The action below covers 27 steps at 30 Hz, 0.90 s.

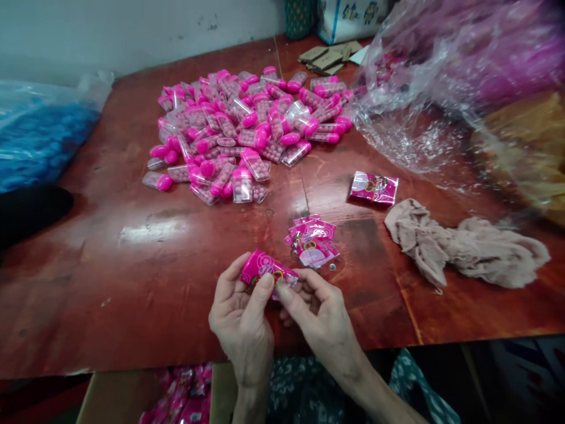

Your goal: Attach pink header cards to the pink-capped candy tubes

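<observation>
Between my two hands is a pink printed wrapper sleeve (pixel 260 265), held above the front part of the table. My left hand (pixel 247 312) grips its left side, thumb on top and fingers behind. At its right end, my right hand (pixel 320 306) pinches it with thumb and fingers. Whether anything is inside the sleeve I cannot tell. Just beyond my hands lies a loose pile of similar pink sleeves (pixel 313 238). Farther back is a large heap of clear containers with pink caps (pixel 238 123), filled with small pale pink balls.
A stack of pink sleeves (pixel 374 188) and a crumpled beige cloth (pixel 468 244) lie at right. Behind them spreads a big clear plastic bag (pixel 415 112). A bag of blue pieces (pixel 42 138) stands at left. Below the table edge, a cardboard box (pixel 121 397) holds pink packets.
</observation>
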### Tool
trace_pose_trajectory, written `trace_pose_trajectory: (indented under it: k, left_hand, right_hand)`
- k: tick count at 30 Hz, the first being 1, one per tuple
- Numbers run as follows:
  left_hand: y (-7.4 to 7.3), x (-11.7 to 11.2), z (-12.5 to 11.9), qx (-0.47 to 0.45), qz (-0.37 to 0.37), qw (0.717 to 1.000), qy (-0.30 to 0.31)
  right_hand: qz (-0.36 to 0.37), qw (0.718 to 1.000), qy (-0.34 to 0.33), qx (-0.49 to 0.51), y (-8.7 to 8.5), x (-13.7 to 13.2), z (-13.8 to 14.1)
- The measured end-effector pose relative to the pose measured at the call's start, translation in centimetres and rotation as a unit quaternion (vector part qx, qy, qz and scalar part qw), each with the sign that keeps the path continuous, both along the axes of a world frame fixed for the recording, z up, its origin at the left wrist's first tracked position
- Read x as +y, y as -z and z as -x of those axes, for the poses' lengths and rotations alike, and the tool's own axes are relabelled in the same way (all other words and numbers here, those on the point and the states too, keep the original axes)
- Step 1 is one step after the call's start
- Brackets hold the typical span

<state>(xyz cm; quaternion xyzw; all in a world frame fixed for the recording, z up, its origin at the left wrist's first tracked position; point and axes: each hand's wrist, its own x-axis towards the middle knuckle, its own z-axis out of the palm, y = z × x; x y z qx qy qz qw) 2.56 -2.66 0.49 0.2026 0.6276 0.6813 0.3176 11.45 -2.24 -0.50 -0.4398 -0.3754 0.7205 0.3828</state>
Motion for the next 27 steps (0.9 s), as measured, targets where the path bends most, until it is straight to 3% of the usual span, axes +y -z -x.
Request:
trace_pose_trajectory:
  k: [7,10,17,23,27]
  left_hand:
    - [0.1,0.4,0.6,-0.096,0.011,0.995,0.015]
    - [0.0,0.3,0.5,-0.093,0.007,0.996,0.012]
    - [-0.3,0.1,0.1,-0.14,0.026,0.989,0.042]
    - [0.1,0.4,0.9,-0.144,0.013,0.989,-0.003]
    - [-0.2,0.1,0.6,-0.135,0.028,0.99,0.003]
  right_hand:
    - [-0.035,0.999,-0.015,-0.013,0.3,-0.1,-0.4]
    - [-0.009,1.0,-0.026,0.009,0.0,-0.1,-0.2]
    - [-0.037,0.996,-0.041,-0.068,-0.5,-0.6,0.1]
    - [-0.013,0.998,-0.054,-0.006,-0.4,-1.1,-0.1]
    - [-0.022,0.998,-0.058,-0.014,-0.4,-0.8,0.8]
